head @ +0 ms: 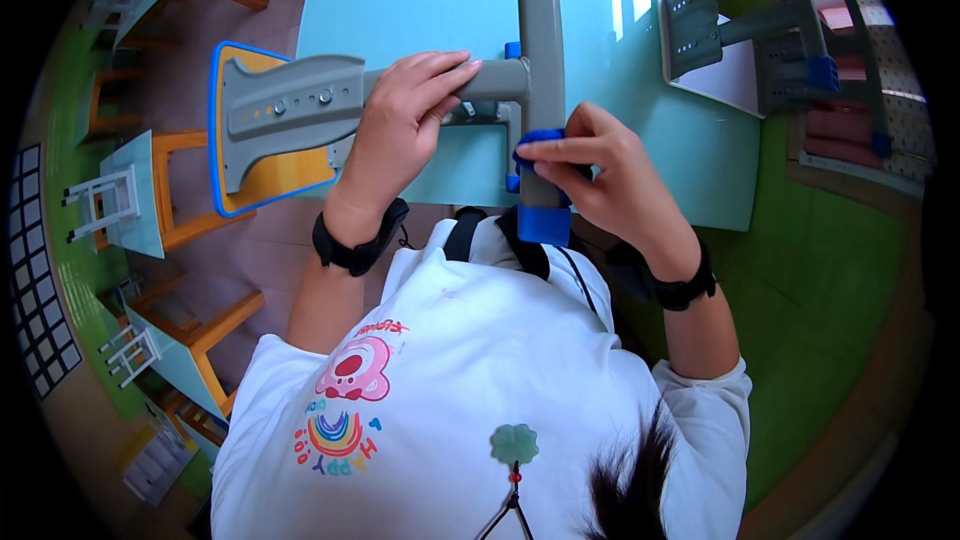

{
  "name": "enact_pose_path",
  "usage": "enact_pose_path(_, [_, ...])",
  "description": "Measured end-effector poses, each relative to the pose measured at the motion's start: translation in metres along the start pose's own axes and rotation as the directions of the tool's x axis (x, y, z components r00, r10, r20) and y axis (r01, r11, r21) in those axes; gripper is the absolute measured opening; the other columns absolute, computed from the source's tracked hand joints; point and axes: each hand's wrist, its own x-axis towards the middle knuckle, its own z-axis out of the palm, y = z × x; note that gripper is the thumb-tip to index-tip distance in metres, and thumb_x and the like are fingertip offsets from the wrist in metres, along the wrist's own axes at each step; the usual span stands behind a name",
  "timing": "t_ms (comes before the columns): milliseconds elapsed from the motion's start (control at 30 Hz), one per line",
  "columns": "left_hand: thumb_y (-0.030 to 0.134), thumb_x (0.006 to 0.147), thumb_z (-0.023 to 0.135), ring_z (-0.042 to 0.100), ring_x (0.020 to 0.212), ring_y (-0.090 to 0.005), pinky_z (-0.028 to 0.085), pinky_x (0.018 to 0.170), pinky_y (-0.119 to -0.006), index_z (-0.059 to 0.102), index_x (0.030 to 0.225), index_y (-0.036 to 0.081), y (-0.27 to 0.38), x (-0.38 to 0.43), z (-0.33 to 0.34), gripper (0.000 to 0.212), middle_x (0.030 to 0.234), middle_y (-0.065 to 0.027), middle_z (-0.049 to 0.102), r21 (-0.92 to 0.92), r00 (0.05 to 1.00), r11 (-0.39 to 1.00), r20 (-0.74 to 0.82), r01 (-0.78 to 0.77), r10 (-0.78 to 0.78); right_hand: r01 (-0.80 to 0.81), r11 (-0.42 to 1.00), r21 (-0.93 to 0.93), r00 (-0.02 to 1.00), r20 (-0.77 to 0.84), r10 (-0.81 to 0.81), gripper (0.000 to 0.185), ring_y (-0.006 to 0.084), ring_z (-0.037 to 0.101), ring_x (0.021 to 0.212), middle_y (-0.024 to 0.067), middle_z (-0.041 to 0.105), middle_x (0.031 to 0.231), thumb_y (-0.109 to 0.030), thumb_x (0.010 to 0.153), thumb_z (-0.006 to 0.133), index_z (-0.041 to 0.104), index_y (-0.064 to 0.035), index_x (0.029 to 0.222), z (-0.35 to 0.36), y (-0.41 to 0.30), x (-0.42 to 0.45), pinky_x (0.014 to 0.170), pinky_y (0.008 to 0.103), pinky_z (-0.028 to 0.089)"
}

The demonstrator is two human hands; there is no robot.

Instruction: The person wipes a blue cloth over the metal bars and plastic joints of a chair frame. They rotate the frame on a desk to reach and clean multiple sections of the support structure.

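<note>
A small stool or desk with a yellow, blue-edged board (289,191) lies on its side. Its grey metal bracket (292,101) is bolted to the board's underside, and a grey tube leg (499,80) runs from it to a crossways foot bar (541,37). Blue plastic caps cover both ends of that bar; the nearer cap (544,225) is close to my body. My left hand (405,109) lies over the tube leg, gripping it beside the bracket. Between the fingertips of my right hand (619,169), a blue cloth (541,136) is pressed around the foot bar.
Beneath the piece stands a pale blue glass-topped table (420,11). At its right end, another grey-framed piece with a white board (720,82) rests on its side. More wooden-framed tables (180,229) with small white upturned stools (112,195) stand to the left.
</note>
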Motion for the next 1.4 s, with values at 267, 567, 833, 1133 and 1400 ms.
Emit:
enact_pose_path(267, [-0.007,0.083,0.064,0.061,0.113,-0.0310,0.047,0.099,-0.039,0.069,0.122,0.008,-0.002,0.002,0.001,0.041,0.121,-0.0106,0.068,-0.015,1.000,1.000,0.015,-0.005,0.005,0.102,0.979,-0.177,0.936,-0.315,-0.154,0.027,0.0169,0.052,0.070,0.0049,0.053,0.080,-0.010,0.088,0.076,0.078,-0.0198,0.112,-0.007,0.040,0.059,0.060,0.0290,0.045])
enact_pose_path(567, [-0.006,0.086,0.062,0.060,0.116,-0.0299,0.047,0.100,-0.037,0.068,0.124,0.007,-0.006,0.005,-0.008,0.041,0.125,-0.0103,0.066,0.014,0.997,1.000,0.074,0.006,-0.007,0.051,0.945,-0.323,0.920,-0.354,-0.170,0.017,0.0338,0.068,0.085,0.0174,0.069,0.100,-0.016,0.089,0.068,0.079,-0.0109,0.100,-0.010,0.027,0.115,0.079,0.0386,0.056])
enact_pose_path(833, [-0.006,0.085,0.062,0.060,0.113,-0.0312,0.047,0.098,-0.038,0.069,0.122,0.008,0.001,0.003,-0.004,0.040,0.122,-0.0106,0.066,-0.029,0.997,0.998,0.056,0.054,-0.052,0.056,0.974,-0.220,0.957,-0.265,-0.115,0.018,0.0350,0.067,0.081,0.0181,0.064,0.095,-0.013,0.090,0.067,0.078,-0.0107,0.104,-0.002,0.020,0.078,0.076,0.0385,0.056])
enact_pose_path(1133, [-0.006,0.087,0.062,0.059,0.116,-0.0299,0.047,0.100,-0.038,0.069,0.124,0.010,0.002,0.001,-0.001,0.041,0.124,-0.0096,0.066,-0.027,0.996,0.997,0.055,0.067,-0.066,0.018,0.995,-0.099,0.979,-0.200,-0.038,0.020,0.0316,0.061,0.076,0.0149,0.058,0.087,-0.011,0.090,0.068,0.077,-0.0115,0.108,0.012,0.004,0.012,0.068,0.0380,0.051])
enact_pose_path(1400, [-0.005,0.087,0.062,0.058,0.116,-0.0302,0.045,0.100,-0.038,0.068,0.125,0.009,0.002,0.001,-0.001,0.041,0.124,-0.0097,0.066,-0.029,0.997,0.998,0.059,0.058,-0.056,0.038,0.997,0.070,0.998,-0.060,-0.034,0.024,0.0210,0.050,0.071,0.0082,0.048,0.080,-0.004,0.090,0.070,0.077,-0.0140,0.111,0.007,0.007,-0.004,0.061,0.0322,0.043])
